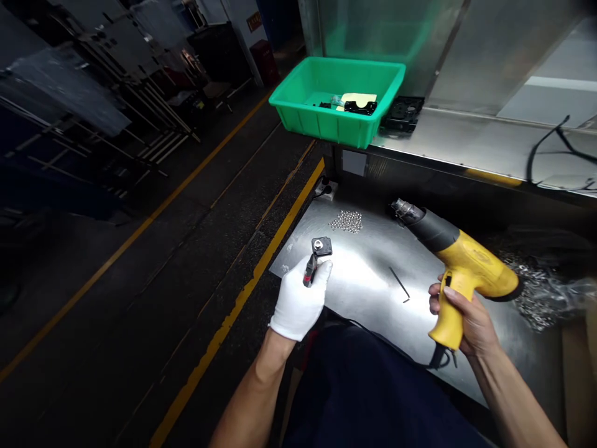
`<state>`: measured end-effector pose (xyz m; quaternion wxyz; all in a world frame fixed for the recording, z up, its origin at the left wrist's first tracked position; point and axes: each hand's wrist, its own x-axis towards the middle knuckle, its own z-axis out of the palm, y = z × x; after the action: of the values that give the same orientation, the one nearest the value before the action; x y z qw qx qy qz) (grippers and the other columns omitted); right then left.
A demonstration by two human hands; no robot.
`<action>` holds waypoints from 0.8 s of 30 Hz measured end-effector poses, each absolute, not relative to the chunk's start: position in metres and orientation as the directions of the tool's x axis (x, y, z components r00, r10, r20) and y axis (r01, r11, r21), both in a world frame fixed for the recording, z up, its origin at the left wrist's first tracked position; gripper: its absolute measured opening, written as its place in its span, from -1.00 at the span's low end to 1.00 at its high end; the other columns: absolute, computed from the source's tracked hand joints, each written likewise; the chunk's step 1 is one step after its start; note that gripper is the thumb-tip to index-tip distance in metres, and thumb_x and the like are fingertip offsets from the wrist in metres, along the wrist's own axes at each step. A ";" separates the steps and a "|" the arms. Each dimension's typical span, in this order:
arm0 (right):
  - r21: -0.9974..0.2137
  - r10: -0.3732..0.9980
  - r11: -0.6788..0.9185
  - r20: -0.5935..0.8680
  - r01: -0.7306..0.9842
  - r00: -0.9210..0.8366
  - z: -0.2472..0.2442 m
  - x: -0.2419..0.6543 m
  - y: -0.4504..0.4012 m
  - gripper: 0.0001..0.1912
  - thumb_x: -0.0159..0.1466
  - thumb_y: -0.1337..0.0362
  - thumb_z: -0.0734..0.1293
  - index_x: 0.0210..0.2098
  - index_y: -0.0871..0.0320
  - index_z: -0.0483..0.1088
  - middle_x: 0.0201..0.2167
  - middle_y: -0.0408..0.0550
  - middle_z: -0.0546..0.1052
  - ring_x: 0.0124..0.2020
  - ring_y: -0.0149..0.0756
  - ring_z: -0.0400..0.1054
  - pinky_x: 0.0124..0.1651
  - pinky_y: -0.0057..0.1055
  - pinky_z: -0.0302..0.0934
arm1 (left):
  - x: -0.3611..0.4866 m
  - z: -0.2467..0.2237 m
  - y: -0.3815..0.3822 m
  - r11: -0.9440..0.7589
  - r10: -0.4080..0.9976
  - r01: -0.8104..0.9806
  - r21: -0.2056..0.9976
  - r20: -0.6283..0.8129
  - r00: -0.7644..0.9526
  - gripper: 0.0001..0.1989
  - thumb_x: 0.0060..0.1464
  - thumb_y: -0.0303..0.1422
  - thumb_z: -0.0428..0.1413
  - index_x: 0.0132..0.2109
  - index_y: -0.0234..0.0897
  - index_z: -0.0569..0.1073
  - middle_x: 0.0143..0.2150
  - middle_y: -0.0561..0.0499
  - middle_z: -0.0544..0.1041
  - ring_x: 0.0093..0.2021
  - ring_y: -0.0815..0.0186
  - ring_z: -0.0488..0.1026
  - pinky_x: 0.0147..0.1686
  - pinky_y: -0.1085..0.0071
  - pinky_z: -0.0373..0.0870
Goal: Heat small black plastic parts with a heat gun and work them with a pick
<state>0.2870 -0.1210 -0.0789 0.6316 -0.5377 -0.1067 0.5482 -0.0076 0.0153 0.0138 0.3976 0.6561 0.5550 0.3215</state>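
Note:
My left hand (298, 302), in a white glove, is closed on a small pair of pliers (310, 270) with black and red handles. Their tip holds a square black part (321, 247) with a round metal centre, raised over the steel bench top (364, 274). My bare right hand (459, 317) grips a yellow and black heat gun (461, 261) by its handle, nozzle aimed up and left. A pile of small steel balls (346, 221) lies near the nozzle. A thin hex key (400, 283) lies between my hands.
A green plastic crate (326, 124) holding black parts and a yellow pad sits on a higher steel shelf (466, 140), a black part (401, 115) beside it. A bag of metal pieces (536, 292) lies at right. Yellow-striped floor (233, 311) and racks (107, 106) extend left.

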 end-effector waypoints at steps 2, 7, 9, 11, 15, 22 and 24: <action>-0.780 0.777 -0.226 -0.506 -0.584 0.374 -0.107 0.281 -0.111 -0.62 0.19 0.21 0.58 -0.07 0.10 0.42 -0.34 -0.18 0.57 -0.48 -0.39 0.42 -0.44 -0.47 0.38 | -0.016 0.012 0.015 -0.033 0.987 0.485 0.874 -0.049 0.154 -0.75 0.30 -0.18 0.14 -0.25 -0.26 0.53 -0.38 0.04 0.59 -0.37 0.31 0.52 -0.29 0.42 0.44; -0.726 0.705 -0.442 -0.644 -0.526 0.296 -0.179 0.252 -0.087 -0.85 0.42 0.24 0.41 -0.10 0.21 0.47 -0.29 -0.15 0.54 -0.45 -0.42 0.43 -0.44 -0.46 0.39 | -0.046 0.003 0.015 0.061 0.994 0.536 0.842 -0.101 0.045 -0.76 0.28 -0.18 0.15 -0.21 -0.26 0.55 -0.33 0.03 0.62 -0.32 0.30 0.54 -0.24 0.44 0.42; -0.697 0.677 -0.522 -0.689 -0.492 0.259 -0.203 0.234 -0.076 -0.82 0.43 0.22 0.40 -0.07 0.21 0.48 -0.24 -0.12 0.56 -0.41 -0.40 0.45 -0.41 -0.43 0.42 | -0.061 -0.002 0.014 0.100 0.993 0.563 0.820 -0.115 -0.009 -0.77 0.28 -0.18 0.15 -0.22 -0.25 0.55 -0.36 0.04 0.60 -0.33 0.30 0.53 -0.23 0.44 0.42; -0.675 0.656 -0.575 -0.718 -0.462 0.232 -0.223 0.213 -0.064 -0.78 0.43 0.20 0.40 -0.03 0.20 0.48 -0.18 -0.08 0.57 -0.35 -0.36 0.48 -0.35 -0.38 0.45 | -0.076 -0.008 0.012 0.132 0.991 0.595 0.793 -0.121 -0.057 -0.75 0.27 -0.17 0.15 -0.26 -0.25 0.53 -0.39 0.05 0.59 -0.35 0.29 0.52 -0.23 0.43 0.41; -0.653 0.636 -0.640 -0.746 -0.405 0.198 -0.245 0.171 -0.038 -0.73 0.43 0.18 0.40 0.05 0.19 0.47 -0.08 -0.02 0.58 -0.23 -0.27 0.52 -0.23 -0.27 0.50 | -0.100 -0.019 0.005 0.182 0.983 0.633 0.752 -0.135 -0.123 -0.73 0.26 -0.13 0.17 -0.28 -0.23 0.51 -0.42 0.04 0.58 -0.38 0.28 0.50 -0.29 0.42 0.38; -0.692 0.676 -0.676 -0.719 -0.252 0.160 -0.256 0.087 0.029 -0.71 0.43 0.17 0.39 0.06 0.19 0.46 -0.06 -0.01 0.58 -0.22 -0.25 0.53 -0.21 -0.25 0.51 | -0.130 -0.027 -0.003 0.241 0.970 0.658 0.714 -0.155 -0.187 -0.73 0.27 -0.13 0.16 -0.30 -0.21 0.49 -0.44 0.04 0.56 -0.40 0.26 0.51 -0.32 0.39 0.35; -0.708 0.693 -0.683 -0.706 -0.179 0.147 -0.257 0.066 0.051 -0.71 0.43 0.16 0.39 0.06 0.19 0.46 -0.06 -0.01 0.58 -0.22 -0.25 0.53 -0.21 -0.25 0.51 | -0.136 -0.028 -0.005 0.252 0.967 0.638 0.728 -0.162 -0.197 -0.74 0.27 -0.14 0.17 -0.29 -0.21 0.49 -0.41 0.03 0.57 -0.38 0.26 0.52 -0.30 0.40 0.37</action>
<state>0.0655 0.0509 -0.2566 0.3490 -0.6722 -0.1913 0.6243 -0.1362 -0.0047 -0.0276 0.3116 0.5518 0.7271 0.2642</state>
